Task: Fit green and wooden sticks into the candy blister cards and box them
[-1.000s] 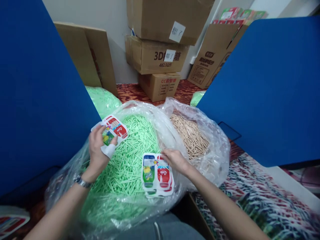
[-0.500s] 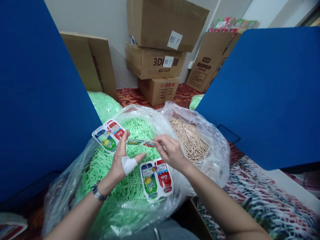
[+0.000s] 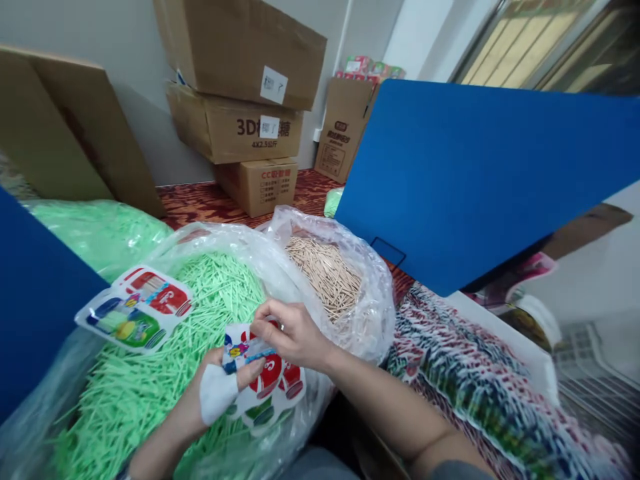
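Observation:
My left hand (image 3: 200, 393), with a white patch at the base of its thumb, is closed on a bottle-shaped candy packet (image 3: 241, 348) printed in red, blue and white. The fingers and thumb of my right hand (image 3: 295, 337) pinch the same packet near its upper right side; the fingertips are partly hidden. Just under it, a second Cola packet (image 3: 294, 388) rests on the bag, partly covered by my hands. Farther left, a double Cola and Sprite packet (image 3: 143, 310) lies on light green sticks (image 3: 220, 283) in a clear plastic bag.
Beside the green sticks, an open plastic bag (image 3: 375, 303) holds tan sticks (image 3: 325, 273). Stacked cardboard boxes (image 3: 225, 127) stand against the wall. Blue panels (image 3: 465, 173) flank both sides. On the right lies a mass of multicoloured packets or strips (image 3: 465, 380), too blurred to identify.
My view has swung right. The packet, earlier nearly edge-on between my hands, now faces me lower down, over the second packet. My left thumb has closed onto it.

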Available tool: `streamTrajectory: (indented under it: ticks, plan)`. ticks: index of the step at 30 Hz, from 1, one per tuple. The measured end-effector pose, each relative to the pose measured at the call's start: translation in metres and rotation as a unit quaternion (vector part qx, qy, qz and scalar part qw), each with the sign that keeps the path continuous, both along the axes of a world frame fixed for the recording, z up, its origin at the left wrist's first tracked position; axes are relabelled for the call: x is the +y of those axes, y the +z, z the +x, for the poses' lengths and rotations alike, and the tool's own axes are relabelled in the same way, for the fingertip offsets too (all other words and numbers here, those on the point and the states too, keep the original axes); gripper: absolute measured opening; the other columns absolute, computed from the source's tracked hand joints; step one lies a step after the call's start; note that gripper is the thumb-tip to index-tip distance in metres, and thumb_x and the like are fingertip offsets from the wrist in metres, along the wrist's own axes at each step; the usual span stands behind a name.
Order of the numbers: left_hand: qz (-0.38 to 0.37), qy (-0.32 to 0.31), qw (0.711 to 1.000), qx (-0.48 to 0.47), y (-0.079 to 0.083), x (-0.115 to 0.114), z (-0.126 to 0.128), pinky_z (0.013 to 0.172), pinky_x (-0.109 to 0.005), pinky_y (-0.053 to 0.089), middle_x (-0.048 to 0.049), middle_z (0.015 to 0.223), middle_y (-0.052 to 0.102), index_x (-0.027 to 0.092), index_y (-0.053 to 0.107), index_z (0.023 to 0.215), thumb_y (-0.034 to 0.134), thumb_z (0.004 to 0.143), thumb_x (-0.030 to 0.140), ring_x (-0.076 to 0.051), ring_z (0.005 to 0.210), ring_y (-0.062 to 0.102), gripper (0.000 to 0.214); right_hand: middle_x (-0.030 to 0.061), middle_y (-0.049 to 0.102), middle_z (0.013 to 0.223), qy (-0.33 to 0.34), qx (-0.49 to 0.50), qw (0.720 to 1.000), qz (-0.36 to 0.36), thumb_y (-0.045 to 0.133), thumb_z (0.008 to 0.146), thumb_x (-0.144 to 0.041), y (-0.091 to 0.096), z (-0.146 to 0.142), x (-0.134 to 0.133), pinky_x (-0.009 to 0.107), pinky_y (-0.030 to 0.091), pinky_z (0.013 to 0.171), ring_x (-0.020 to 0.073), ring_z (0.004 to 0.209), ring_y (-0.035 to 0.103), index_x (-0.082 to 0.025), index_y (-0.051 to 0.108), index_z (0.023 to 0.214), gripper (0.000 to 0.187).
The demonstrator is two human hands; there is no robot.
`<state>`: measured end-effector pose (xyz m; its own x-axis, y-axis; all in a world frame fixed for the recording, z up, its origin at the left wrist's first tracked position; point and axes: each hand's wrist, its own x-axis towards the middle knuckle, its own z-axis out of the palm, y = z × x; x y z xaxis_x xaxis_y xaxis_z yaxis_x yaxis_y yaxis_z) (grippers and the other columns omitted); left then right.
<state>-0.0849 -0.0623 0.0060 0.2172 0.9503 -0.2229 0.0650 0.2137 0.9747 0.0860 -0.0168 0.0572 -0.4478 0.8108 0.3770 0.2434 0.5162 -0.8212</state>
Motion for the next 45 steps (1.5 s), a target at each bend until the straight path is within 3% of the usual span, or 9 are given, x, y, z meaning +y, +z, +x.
streamTrajectory:
  ticks: [6,10,13,14,16,24,30,38,45]
  plan:
    - [0.004,-0.011,1.000,0.021,-0.008,0.001,0.014,0.049,-0.022,0.044,0.0010,0.053,0.060,0.013,0.063,0.058,0.075,0.064,0.035,-0.015,0.050,0.053,0.026,-0.0009,0.061,0.062,-0.035,-0.058,0.994,0.085,0.057,0.087,-0.040,-0.008,0.013,-0.005,0.020,0.042,0.059,0.0098,0.060,0.056,-0.017,0.061,0.069,0.029]
    - [-0.002,0.052,0.998,0.041,-0.013,0.002,0.022,0.050,-0.025,0.048,-0.0015,0.056,0.066,0.013,0.067,0.061,0.079,0.056,0.036,-0.018,0.051,0.058,0.027,0.0045,0.069,0.089,0.057,-0.052,0.993,0.084,0.047,0.093,-0.029,-0.014,0.037,-0.002,0.023,0.049,0.071,0.0117,0.079,0.063,-0.017,0.062,0.101,0.021]
    - [-0.032,0.086,0.995,0.023,-0.022,0.000,0.022,0.056,-0.029,0.054,-0.0052,0.065,0.072,0.013,0.071,0.072,0.079,0.057,0.041,-0.022,0.058,0.065,0.033,0.0058,0.066,0.107,-0.042,-0.045,0.998,0.031,0.034,0.097,-0.029,-0.029,0.075,0.025,0.026,0.050,0.074,0.0124,0.089,0.064,-0.022,0.055,0.118,0.031]
    - [-0.041,0.092,0.995,0.016,-0.024,0.000,0.022,0.056,-0.030,0.055,-0.0060,0.066,0.073,0.013,0.071,0.074,0.079,0.057,0.042,-0.023,0.059,0.066,0.035,0.0066,0.066,0.107,-0.140,-0.090,0.986,0.021,0.028,0.098,-0.028,-0.037,0.089,0.039,0.026,0.050,0.073,0.0128,0.087,0.063,-0.021,0.056,0.117,0.034]
    - [-0.052,0.098,0.994,0.008,-0.026,-0.002,0.023,0.055,-0.030,0.055,-0.0067,0.066,0.073,0.013,0.071,0.074,0.079,0.055,0.044,-0.024,0.059,0.067,0.037,0.0067,0.066,0.106,-0.283,-0.306,0.909,-0.009,0.027,0.098,-0.026,-0.054,0.113,0.066,0.027,0.047,0.081,0.0145,0.092,0.061,-0.020,0.057,0.115,0.036]
    - [-0.051,0.079,0.996,0.002,-0.022,-0.002,0.028,0.055,-0.031,0.057,-0.0062,0.066,0.074,0.014,0.072,0.070,0.078,0.057,0.044,-0.025,0.059,0.068,0.033,0.0203,0.061,0.113,-0.291,-0.488,0.819,-0.083,0.052,0.087,-0.038,-0.092,0.112,0.129,0.037,0.045,0.086,0.0281,0.105,0.058,-0.008,0.062,0.108,0.038]
    - [-0.044,0.101,0.994,0.011,-0.020,-0.003,0.028,0.055,-0.030,0.056,-0.0058,0.065,0.074,0.014,0.072,0.071,0.078,0.057,0.042,-0.024,0.059,0.067,0.032,0.0087,0.057,0.117,-0.252,-0.553,0.782,-0.139,0.055,0.090,-0.033,-0.101,0.097,0.154,0.041,0.051,0.084,0.0201,0.099,0.059,-0.014,0.054,0.117,0.033]
    - [-0.025,0.089,0.996,-0.002,-0.007,-0.007,0.033,0.053,-0.029,0.053,-0.0043,0.060,0.070,0.015,0.069,0.064,0.077,0.057,0.041,-0.023,0.055,0.064,0.028,0.0081,0.059,0.114,-0.261,-0.524,0.791,-0.177,0.054,0.090,-0.034,-0.094,0.108,0.143,0.040,0.051,0.084,0.0193,0.098,0.060,-0.015,0.056,0.114,0.031]
    - [-0.017,0.088,0.996,-0.019,-0.014,-0.006,0.036,0.053,-0.029,0.051,-0.0040,0.058,0.067,0.013,0.066,0.064,0.077,0.058,0.040,-0.021,0.055,0.061,0.030,0.0139,0.069,0.095,-0.278,-0.372,0.872,-0.158,0.045,0.091,-0.035,-0.075,0.131,0.122,0.033,0.044,0.080,0.0245,0.093,0.063,-0.014,0.064,0.096,0.029]
